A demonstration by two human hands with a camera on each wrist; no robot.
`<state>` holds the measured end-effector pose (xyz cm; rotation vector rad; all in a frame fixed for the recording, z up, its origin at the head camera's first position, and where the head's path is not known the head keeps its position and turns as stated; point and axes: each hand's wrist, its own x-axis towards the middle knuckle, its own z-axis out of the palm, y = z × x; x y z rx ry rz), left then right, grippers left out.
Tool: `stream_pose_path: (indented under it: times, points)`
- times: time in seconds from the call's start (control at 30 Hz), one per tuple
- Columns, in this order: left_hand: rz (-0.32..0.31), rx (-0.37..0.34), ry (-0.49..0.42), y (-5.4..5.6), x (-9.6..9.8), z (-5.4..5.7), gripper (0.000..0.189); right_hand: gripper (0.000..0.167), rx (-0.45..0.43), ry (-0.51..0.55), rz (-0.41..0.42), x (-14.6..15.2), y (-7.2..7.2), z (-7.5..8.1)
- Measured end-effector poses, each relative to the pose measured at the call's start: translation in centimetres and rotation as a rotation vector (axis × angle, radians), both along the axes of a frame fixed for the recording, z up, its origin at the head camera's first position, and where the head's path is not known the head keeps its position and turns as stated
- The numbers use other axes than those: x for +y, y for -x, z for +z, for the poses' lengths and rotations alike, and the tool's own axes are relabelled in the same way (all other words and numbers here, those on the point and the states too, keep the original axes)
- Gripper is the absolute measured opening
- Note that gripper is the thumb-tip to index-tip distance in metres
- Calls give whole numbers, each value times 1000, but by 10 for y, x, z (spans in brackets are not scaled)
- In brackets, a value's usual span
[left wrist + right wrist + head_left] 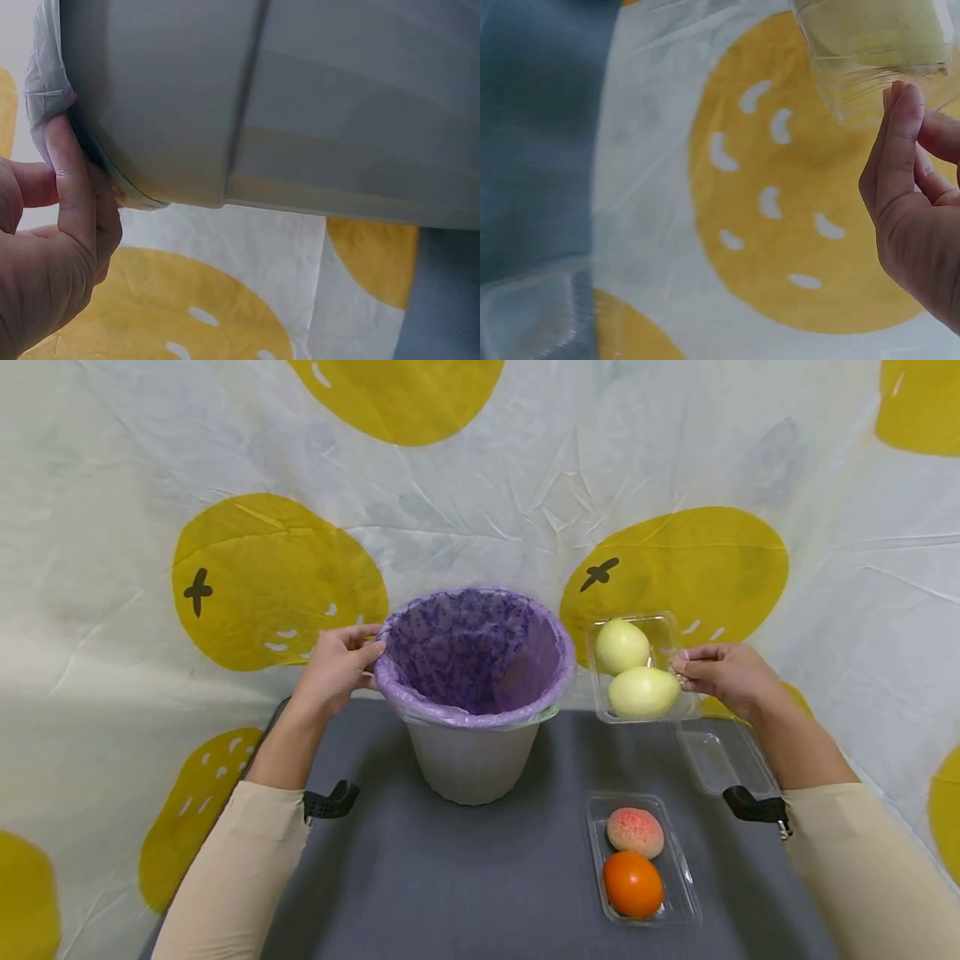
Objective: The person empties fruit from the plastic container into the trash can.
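Note:
My left hand (335,670) pinches the rim of a pale trash bin (471,764), thumb over the edge and fingers under it. A purple patterned bag (480,652) lines the bin and folds over its rim. In the left wrist view the fingers (73,184) press the folded bag against the bin's outside. On the right, my right hand (726,675) pinches one edge of a clear plastic tray (660,625) above the table. Two pale yellow-green fruits (643,693) lie in that tray. In the right wrist view, fingertips (906,101) grip its edge.
A second clear tray (678,893) on the grey table (450,877) holds a pink peach (636,832) and an orange fruit (633,884). Behind it, partly under the right forearm, lies another clear container (720,756). A white cloth with yellow shapes (480,510) hangs behind the table.

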<state>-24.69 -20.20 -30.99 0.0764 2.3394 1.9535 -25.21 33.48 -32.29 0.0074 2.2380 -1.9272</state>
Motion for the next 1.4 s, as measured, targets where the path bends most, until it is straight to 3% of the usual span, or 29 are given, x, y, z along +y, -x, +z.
stream_pose_path:
  times: [0.2,0.37,0.67,1.17,1.4]
  points:
    - [17,2,4,-2,-4,0,48,16,38,-62,10,-12,7,31]
    - [19,8,6,-3,-5,1,47,18,77,-127,-4,-24,10,56]
    - [14,6,7,-6,-5,2,46,9,127,22,5,-46,13,92]
    - [4,-4,-6,-6,-6,-1,46,8,180,29,59,-103,24,105]
    - [8,-8,-21,-3,-5,-3,45,8,195,135,50,-127,28,106]
